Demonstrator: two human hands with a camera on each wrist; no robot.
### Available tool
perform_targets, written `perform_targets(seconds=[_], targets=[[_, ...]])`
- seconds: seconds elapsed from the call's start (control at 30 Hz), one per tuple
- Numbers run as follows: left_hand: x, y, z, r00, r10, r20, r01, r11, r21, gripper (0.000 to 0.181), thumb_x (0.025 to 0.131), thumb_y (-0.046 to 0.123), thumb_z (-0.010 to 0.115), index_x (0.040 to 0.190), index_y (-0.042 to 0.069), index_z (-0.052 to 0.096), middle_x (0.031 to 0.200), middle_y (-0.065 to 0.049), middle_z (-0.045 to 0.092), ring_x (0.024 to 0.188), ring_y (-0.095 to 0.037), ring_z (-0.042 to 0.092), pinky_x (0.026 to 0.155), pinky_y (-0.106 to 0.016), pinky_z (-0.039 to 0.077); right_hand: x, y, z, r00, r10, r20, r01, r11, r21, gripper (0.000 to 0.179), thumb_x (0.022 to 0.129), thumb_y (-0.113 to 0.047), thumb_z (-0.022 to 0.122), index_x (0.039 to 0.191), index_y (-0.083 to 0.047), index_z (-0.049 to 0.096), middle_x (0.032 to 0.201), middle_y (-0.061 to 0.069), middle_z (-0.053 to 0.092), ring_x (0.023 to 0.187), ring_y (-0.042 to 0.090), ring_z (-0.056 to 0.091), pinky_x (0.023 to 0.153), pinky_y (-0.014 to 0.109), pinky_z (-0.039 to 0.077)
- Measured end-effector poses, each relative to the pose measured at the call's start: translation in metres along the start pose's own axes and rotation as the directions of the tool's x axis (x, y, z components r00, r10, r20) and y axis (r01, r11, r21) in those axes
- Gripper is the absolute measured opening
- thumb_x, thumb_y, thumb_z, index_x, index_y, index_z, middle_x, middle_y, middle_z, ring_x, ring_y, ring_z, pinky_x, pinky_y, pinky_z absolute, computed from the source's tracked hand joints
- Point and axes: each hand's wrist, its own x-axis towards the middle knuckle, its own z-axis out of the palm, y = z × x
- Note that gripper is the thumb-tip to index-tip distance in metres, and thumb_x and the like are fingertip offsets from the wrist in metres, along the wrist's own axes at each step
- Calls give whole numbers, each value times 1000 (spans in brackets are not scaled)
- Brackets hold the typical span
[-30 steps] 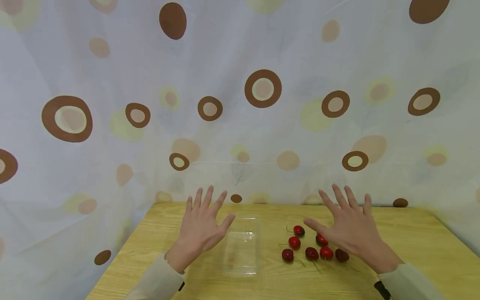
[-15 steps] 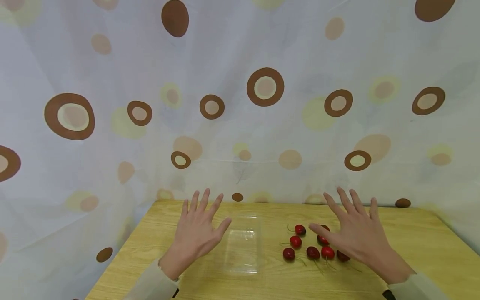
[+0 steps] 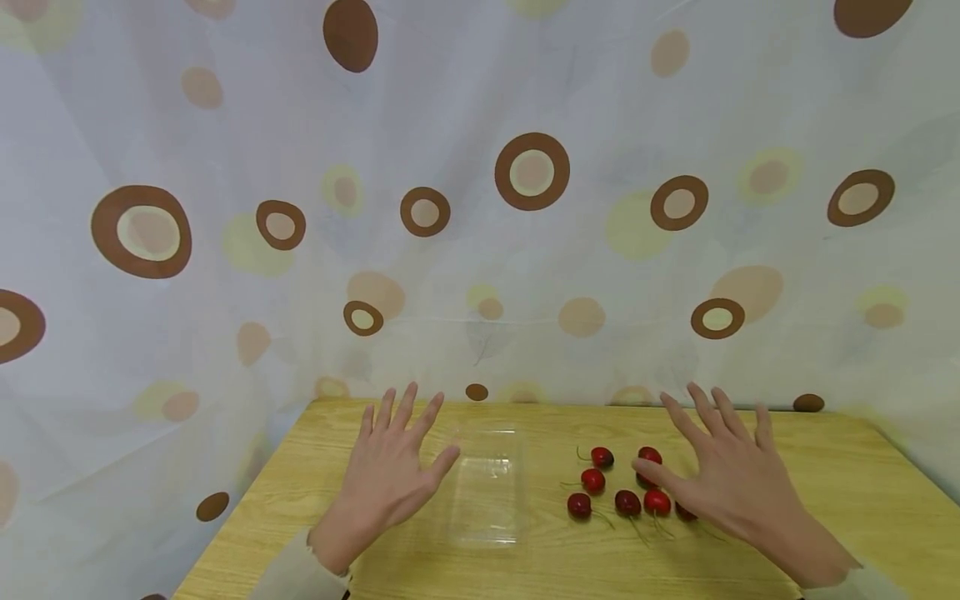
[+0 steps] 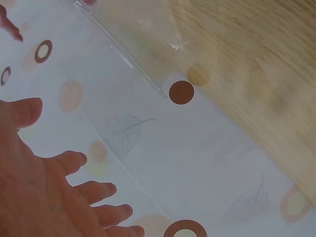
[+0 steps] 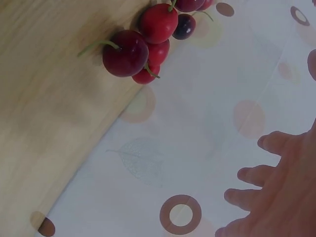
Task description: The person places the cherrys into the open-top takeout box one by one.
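My left hand (image 3: 390,479) is spread with straight fingers above the table, just left of a clear plastic tray (image 3: 486,533). Nothing is in its grasp. My right hand (image 3: 738,487), also spread and holding nothing, hovers at the right side of several red cherries (image 3: 592,481) with green stems. Its thumb overlaps one cherry in the head view, and the hand partly hides another dark cherry (image 3: 684,512). In the right wrist view the cherries (image 5: 125,53) lie away from the fingers. The transparent tray (image 4: 123,54) shows in the left wrist view, apart from the left hand.
Everything stands on a light wooden table (image 3: 555,567). Behind it and along its left side hangs a pale curtain (image 3: 480,250) with brown, peach and yellow round spots.
Both hands have drifted slightly apart, the left one to the left, the right one rightward and a little down. More of the cherries by the right thumb shows. Tray and cherries stay put.
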Motion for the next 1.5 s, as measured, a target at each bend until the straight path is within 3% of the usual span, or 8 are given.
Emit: perform_targets(seconds=[0.13,0.4,0.63,0.73,0.87,1.07,1.17,1.5], targets=[[-5,-2,2,1000,7,14,-6,998,-65,78,103,66,51,167,24,36,171,-18,27,157,-46,18,124,-68,18,-6,4,-3,999,-19,29,17,998,54,97,96,-72,60,167,-11,34,168,29,26,151,56,23,114,83,1],[-18,-8,5,997,-1,80,20,971,-238,88,100,74,50,168,21,33,173,-16,23,158,-43,17,123,-67,23,-15,16,-5,999,-27,17,24,982,190,92,96,-60,71,167,-14,35,162,25,40,138,56,40,98,80,38],[-27,-11,10,968,-34,250,146,883,-446,99,95,76,58,170,23,22,174,-14,17,153,-47,27,116,-72,32,-22,36,4,996,-60,62,30,912,409,77,96,-37,80,161,-11,47,144,17,60,110,30,60,80,57,53],[-31,-11,15,952,-12,305,176,836,-519,103,94,70,66,170,17,21,173,-15,20,152,-48,30,117,-71,31,-28,51,10,991,-85,104,26,879,477,68,95,-28,81,154,-7,55,133,11,67,93,14,56,71,37,49],[-37,-8,22,936,14,350,204,792,-576,109,92,60,76,170,9,20,169,-20,28,150,-46,34,118,-67,32,-38,74,17,978,-98,187,-21,835,550,57,97,-22,79,145,1,62,126,15,70,81,9,51,58,28,44],[-44,-6,29,925,13,379,224,787,-575,113,89,56,81,168,3,20,158,-31,42,143,-48,45,114,-66,40,-48,95,26,949,-128,287,-83,779,621,46,97,-15,79,132,11,67,119,23,72,66,6,45,47,29,35],[-45,-7,32,922,17,386,233,774,-589,112,90,54,81,167,1,20,160,-29,40,144,-47,43,115,-65,39,-49,100,31,943,-138,303,-81,788,610,41,95,-15,80,126,10,71,115,21,74,63,4,43,49,28,35],[-42,-10,35,896,107,430,289,595,-750,103,96,32,81,166,-5,14,163,-34,31,147,-52,37,115,-62,39,-55,111,44,927,-133,351,-114,791,601,33,96,-19,80,120,3,78,110,5,75,91,1,61,71,22,51]])
